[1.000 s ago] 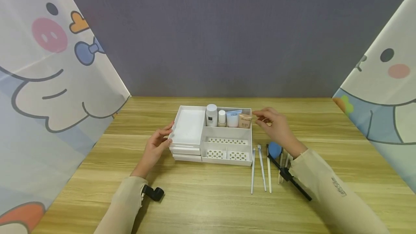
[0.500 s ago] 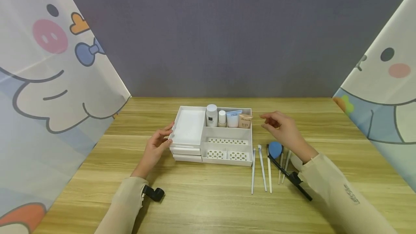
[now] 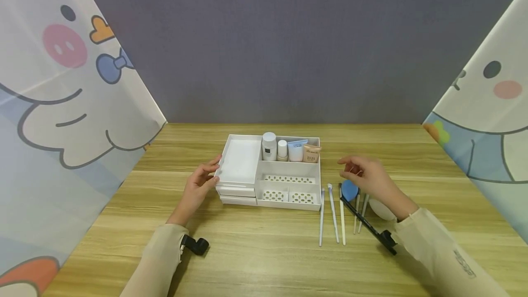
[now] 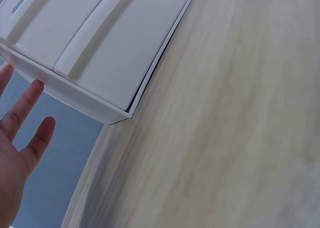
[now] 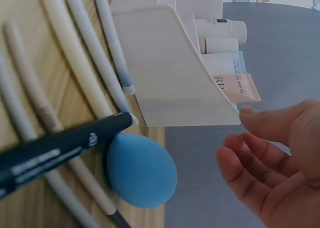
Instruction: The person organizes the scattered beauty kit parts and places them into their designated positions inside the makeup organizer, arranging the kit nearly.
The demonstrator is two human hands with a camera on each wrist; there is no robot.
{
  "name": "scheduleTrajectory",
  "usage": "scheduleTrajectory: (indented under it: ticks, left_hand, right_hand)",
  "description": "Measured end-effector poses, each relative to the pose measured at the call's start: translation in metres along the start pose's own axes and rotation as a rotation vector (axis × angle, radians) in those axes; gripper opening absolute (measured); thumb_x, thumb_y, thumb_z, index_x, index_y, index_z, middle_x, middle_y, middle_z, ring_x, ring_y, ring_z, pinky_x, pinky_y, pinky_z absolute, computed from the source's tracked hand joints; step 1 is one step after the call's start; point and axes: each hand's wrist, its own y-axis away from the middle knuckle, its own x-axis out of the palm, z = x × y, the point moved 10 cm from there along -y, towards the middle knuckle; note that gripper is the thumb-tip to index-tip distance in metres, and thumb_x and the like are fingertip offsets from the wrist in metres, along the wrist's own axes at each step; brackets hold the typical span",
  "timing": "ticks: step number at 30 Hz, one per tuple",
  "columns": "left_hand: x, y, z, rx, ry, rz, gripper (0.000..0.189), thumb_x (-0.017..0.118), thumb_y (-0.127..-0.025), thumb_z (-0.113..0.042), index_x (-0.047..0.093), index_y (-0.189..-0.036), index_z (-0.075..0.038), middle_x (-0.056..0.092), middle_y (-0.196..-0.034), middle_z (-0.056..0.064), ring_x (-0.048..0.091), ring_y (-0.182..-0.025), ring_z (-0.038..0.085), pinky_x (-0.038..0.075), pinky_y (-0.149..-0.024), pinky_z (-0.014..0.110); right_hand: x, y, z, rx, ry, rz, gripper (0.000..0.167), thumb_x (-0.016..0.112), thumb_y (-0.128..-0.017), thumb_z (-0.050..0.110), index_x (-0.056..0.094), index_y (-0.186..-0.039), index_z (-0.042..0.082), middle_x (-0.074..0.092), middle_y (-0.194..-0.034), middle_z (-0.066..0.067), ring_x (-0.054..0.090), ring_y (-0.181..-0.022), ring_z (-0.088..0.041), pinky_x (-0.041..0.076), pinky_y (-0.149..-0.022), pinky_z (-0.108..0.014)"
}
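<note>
A white cosmetics organizer (image 3: 238, 159) with two drawers stands on the table. My left hand (image 3: 198, 189) rests its straight fingertips at the organizer's left side. In the back right compartment stand a white bottle (image 3: 269, 147), a smaller white-capped bottle (image 3: 282, 150), a blue-and-white tube (image 3: 296, 151) and a beige BB cream tube (image 3: 311, 154). My right hand (image 3: 371, 178), holding nothing, hovers right of the organizer with loosely bent fingers. Below it lies a blue makeup sponge (image 3: 349, 190), also large in the right wrist view.
Several makeup brushes (image 3: 332, 217) lie right of the organizer. A black pen-like stick (image 3: 364, 222) crosses some of them beside the sponge. Under the right wrist is a white rounded item (image 3: 381, 211), partly hidden. Printed cloth (image 3: 103, 118) borders the left side; a grey panel (image 3: 288, 58) closes the back.
My right hand has drawn back from beside the BB cream tube, moving right and nearer to me, above the sponge. The left hand and the organizer have stayed put.
</note>
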Motion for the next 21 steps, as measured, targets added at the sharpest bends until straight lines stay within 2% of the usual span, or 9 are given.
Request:
scheduleTrajectory:
  ticks: [6,11,16,21]
  left_hand:
    - [0.001,0.000,-0.001,-0.007,-0.006,0.001,0.023,0.053,-0.093,0.015,0.051,-0.115,0.017,0.046,-0.149,0.018,0.046,-0.134,0.009,0.045,-0.094,0.023]
    - [0.000,-0.001,0.000,-0.023,-0.012,0.002,0.022,0.054,-0.094,0.014,0.051,-0.116,0.016,0.045,-0.149,0.019,0.047,-0.133,0.010,0.044,-0.096,0.023]
    - [-0.001,0.000,0.002,-0.021,-0.028,0.003,0.023,0.054,-0.093,0.014,0.051,-0.115,0.017,0.047,-0.149,0.012,0.046,-0.133,0.008,0.043,-0.097,0.022]
    - [-0.001,0.000,0.002,-0.022,-0.022,0.001,0.023,0.054,-0.093,0.014,0.050,-0.115,0.018,0.050,-0.148,0.005,0.048,-0.132,0.011,0.044,-0.096,0.022]
  right_hand:
    - [0.008,0.012,-0.007,0.057,-0.024,0.098,0.026,0.072,-0.089,0.000,0.068,-0.114,0.000,0.066,-0.083,0.001,0.062,-0.069,-0.012,0.051,-0.055,-0.026]
    - [0.014,0.022,-0.012,0.107,-0.067,0.175,0.027,0.070,-0.090,0.000,0.066,-0.117,-0.001,0.064,-0.085,0.000,0.061,-0.065,-0.014,0.051,-0.051,-0.027]
    - [0.020,0.032,-0.013,0.138,-0.082,0.243,0.025,0.070,-0.091,0.003,0.065,-0.116,0.000,0.061,-0.084,0.002,0.056,-0.056,-0.011,0.048,-0.048,-0.027]
    - [0.029,0.042,-0.016,0.164,-0.098,0.325,0.022,0.069,-0.092,0.004,0.065,-0.113,0.001,0.060,-0.084,0.002,0.056,-0.055,-0.011,0.048,-0.046,-0.028]
